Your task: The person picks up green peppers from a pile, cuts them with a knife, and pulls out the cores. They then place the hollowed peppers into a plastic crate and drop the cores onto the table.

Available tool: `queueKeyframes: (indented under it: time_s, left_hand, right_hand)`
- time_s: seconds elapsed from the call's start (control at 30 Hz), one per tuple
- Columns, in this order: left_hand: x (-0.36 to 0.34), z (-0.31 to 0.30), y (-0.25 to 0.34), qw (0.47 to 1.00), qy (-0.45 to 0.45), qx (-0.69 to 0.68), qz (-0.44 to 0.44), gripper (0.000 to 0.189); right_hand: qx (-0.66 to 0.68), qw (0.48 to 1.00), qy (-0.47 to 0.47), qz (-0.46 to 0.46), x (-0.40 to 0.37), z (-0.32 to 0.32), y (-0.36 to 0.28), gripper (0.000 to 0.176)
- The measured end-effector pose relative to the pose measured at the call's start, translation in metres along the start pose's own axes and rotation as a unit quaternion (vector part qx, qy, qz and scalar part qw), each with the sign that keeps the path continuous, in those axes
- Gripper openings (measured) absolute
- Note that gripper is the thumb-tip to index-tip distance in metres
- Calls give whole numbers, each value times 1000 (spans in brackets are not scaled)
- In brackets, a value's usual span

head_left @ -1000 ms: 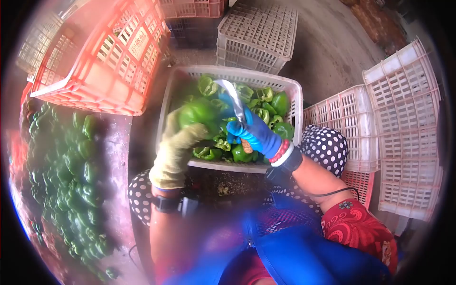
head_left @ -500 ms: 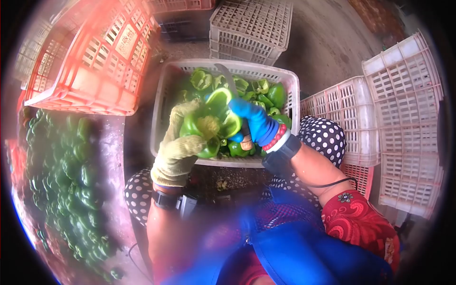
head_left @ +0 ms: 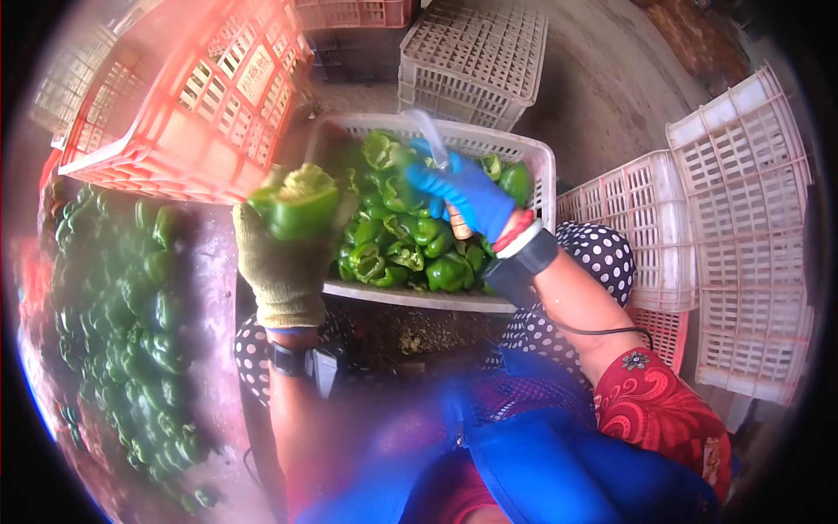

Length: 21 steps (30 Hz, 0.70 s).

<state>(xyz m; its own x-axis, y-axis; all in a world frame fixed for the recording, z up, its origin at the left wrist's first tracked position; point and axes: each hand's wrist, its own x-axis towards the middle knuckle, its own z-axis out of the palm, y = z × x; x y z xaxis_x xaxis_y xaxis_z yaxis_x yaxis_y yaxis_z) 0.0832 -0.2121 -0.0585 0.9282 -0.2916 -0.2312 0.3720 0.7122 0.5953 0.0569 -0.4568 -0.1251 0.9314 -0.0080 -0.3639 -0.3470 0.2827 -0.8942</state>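
Your left hand [head_left: 284, 266], in a pale yellow knit glove, is clenched around a cut green pepper [head_left: 301, 205], its pale, seedy core facing up. You hold it over the left end of the white crate [head_left: 419, 299], and together they hide that corner. Your right hand [head_left: 463, 188], in a blue glove, grasps the curved knife [head_left: 459, 222] by its wooden handle, above the crate; the blade is blurred and points towards the far rim. That hand covers part of the cut peppers [head_left: 384, 253] filling the crate.

Close beyond your left hand, the big orange crate [head_left: 201, 122] blocks the far left side. A grey crate [head_left: 476, 52] stands just behind your working crate, with a dark crate [head_left: 358, 57] further left. To your right, a tall white stack [head_left: 742, 227] and a lower white crate [head_left: 628, 231] wall off that side, with a red crate [head_left: 661, 336] low beneath. A large heap of peppers [head_left: 131, 323] lies to your left. Your knees, in polka-dot cloth [head_left: 596, 253], flank the crate's near side, and a black cable [head_left: 611, 332] loops along your right forearm.
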Motion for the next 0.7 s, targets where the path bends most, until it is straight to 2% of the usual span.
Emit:
queueKeyframes:
  time_s: [0.03, 0.1, 0.13, 0.17, 0.2, 0.23, 0.27, 0.33, 0.37, 0.4, 0.5, 0.57, 0.6, 0.67, 0.7]
  left_hand:
    - [0, 5, 1, 999, 9, -41, -19, 49]
    - [1, -2, 0, 994, -16, -100, -48, 49]
    - [1, -12, -9, 959, -5, 265, 103, 46]
    - [3, -18, -19, 856, -58, 459, 230, 41]
    - [5, -24, -28, 701, -54, 606, 373, 37]
    - [14, -39, -44, 857, -90, 438, 256, 42]
    - [22, -54, -61, 960, -74, 227, 145, 50]
    - [12, -31, -60, 978, -57, 189, 70, 60]
    - [7, -20, -60, 984, -47, 168, 34, 65]
    - [3, -2, -54, 953, -34, 298, 34, 68]
    - [-2, 7, -49, 861, -55, 503, 45, 67]
    - [1, -2, -49, 775, -42, 620, 116, 56]
    - [3, -8, -47, 742, -56, 658, 117, 53]
    - [7, -17, -41, 669, -86, 729, 118, 49]
    - [6, -16, -39, 664, -91, 731, 127, 49]
  right_hand:
    - [-129, 991, 17, -14, 1, 2, 1, 53]
    - [-107, 993, 41, -11, -3, 10, 10, 57]
    - [-94, 994, 50, 5, -12, 21, 7, 58]
    - [-82, 995, 59, 20, -20, 30, 7, 59]
    - [57, 997, -25, 38, -30, 40, 9, 60]
    - [190, 973, -101, 79, -40, 51, 10, 65]
    - [189, 978, -76, 54, -46, 58, 20, 64]
    - [218, 975, -39, 10, -48, 65, 19, 65]
    - [171, 984, -41, -5, -45, 58, 15, 64]
    - [123, 991, -42, -21, -42, 45, 10, 63]
    - [14, 997, -63, -45, -39, 28, -8, 59]
    - [-24, 996, -62, -53, -41, 26, -5, 61]
    - [-22, 997, -52, -57, -49, 31, -10, 69]
    - [-119, 984, -82, -101, -51, 24, -4, 77]
    - [-165, 968, -97, -164, -47, 22, 2, 79]
